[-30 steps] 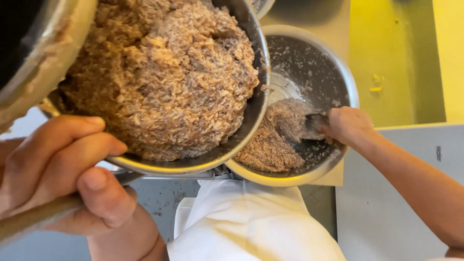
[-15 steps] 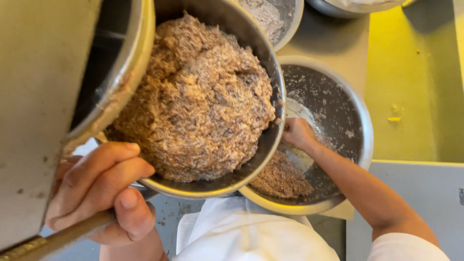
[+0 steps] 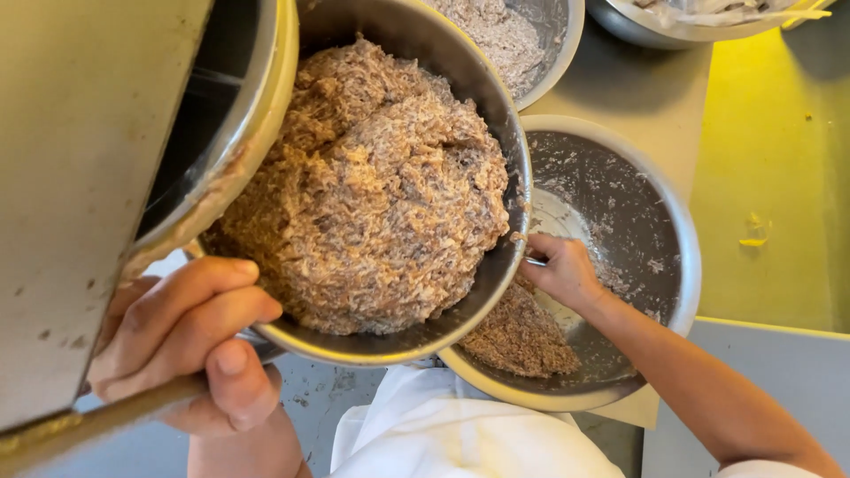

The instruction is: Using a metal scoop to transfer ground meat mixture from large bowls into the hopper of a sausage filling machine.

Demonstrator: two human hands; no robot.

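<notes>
Brown shredded mixture (image 3: 372,186) heaps the tilted steel bowl (image 3: 509,133), gripped at seven o'clock by the left hand (image 3: 186,336). Right hand (image 3: 562,270) closes on a scraper inside the nearly emptied lower bowl (image 3: 655,230); a remnant (image 3: 522,336) remains.

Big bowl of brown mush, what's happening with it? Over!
Left hand grips the full bowl by its rim. Right hand down in the lower bowl. Metal machine overhangs left.

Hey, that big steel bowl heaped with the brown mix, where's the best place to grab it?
By the bare rim of the full bowl, from its near-left side where the left hand already grips. It is heaped and overlaps the lower bowl, so probably steady the opposite rim too.
</notes>
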